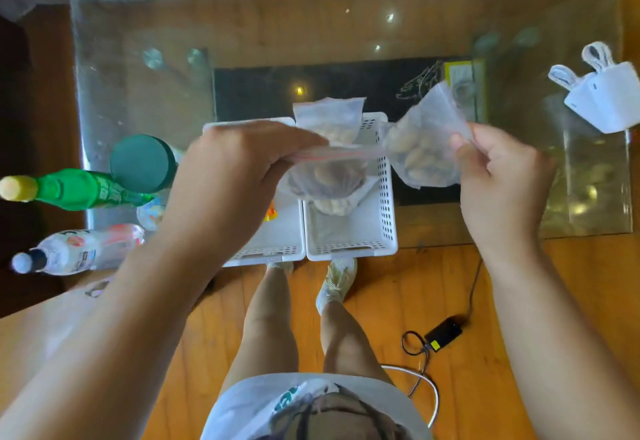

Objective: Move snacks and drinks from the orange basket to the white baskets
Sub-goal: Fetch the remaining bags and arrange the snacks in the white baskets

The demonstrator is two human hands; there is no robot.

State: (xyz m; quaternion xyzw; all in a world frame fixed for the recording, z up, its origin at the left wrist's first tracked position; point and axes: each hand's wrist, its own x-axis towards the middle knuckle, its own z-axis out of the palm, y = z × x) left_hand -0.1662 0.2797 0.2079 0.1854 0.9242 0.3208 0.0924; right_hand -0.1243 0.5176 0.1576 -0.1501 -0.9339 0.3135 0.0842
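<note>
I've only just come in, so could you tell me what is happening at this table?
A person stands at a glass table holding clear snack bags above two white baskets. The left hand grips one bag by its zip edge; the right hand pinches another. Bottles lie to the left.

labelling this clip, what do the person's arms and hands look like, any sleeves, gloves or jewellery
Both arms are bare from the bottom of the picture up to the hands, with no sleeve in view. The left hand and the right hand wear no gloves. No ring, watch or bracelet shows on the visible fingers or wrists. The nails look short and unpainted, though the picture is a little blurred.
</note>
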